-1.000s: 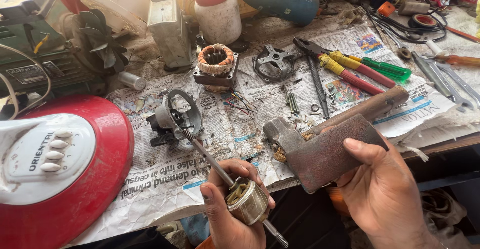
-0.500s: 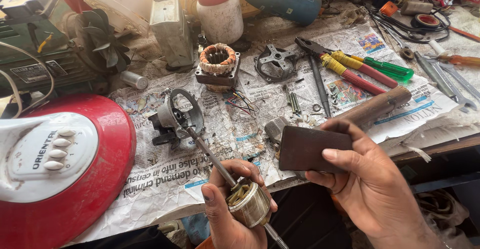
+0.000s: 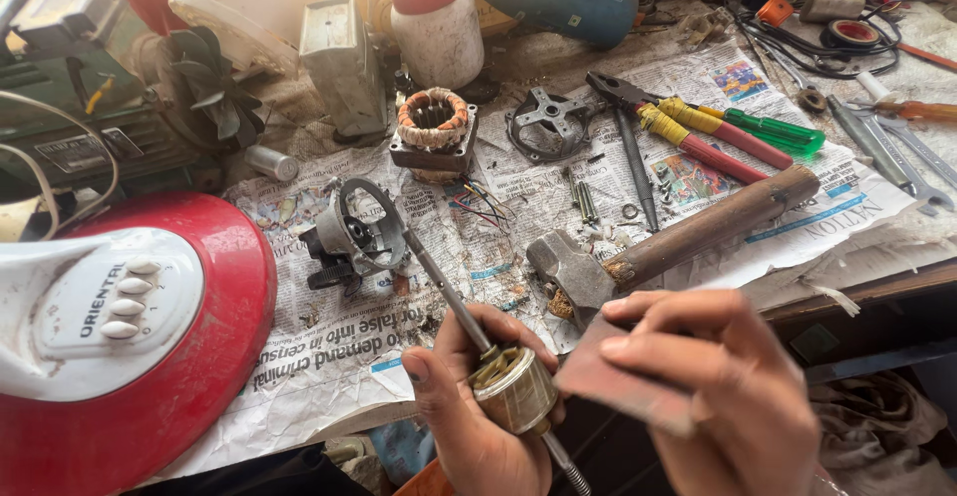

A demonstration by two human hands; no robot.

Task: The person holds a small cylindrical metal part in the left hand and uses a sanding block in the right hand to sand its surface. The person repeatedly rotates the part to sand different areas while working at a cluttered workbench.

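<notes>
The rotor [image 3: 513, 389], a small metal drum on a long thin shaft, sits in the left hand [image 3: 477, 418], whose fingers are wrapped tight around the drum. The shaft runs slanted, up and away to the left of that hand, and its low end pokes out below. Just to the right, the right hand [image 3: 733, 406] pinches a flat reddish-brown sheet [image 3: 618, 381] between thumb and fingers. The sheet's edge is right beside the drum, maybe touching it. A hammer [image 3: 688, 237] lies on the newspaper [image 3: 329, 356] just beyond both hands.
</notes>
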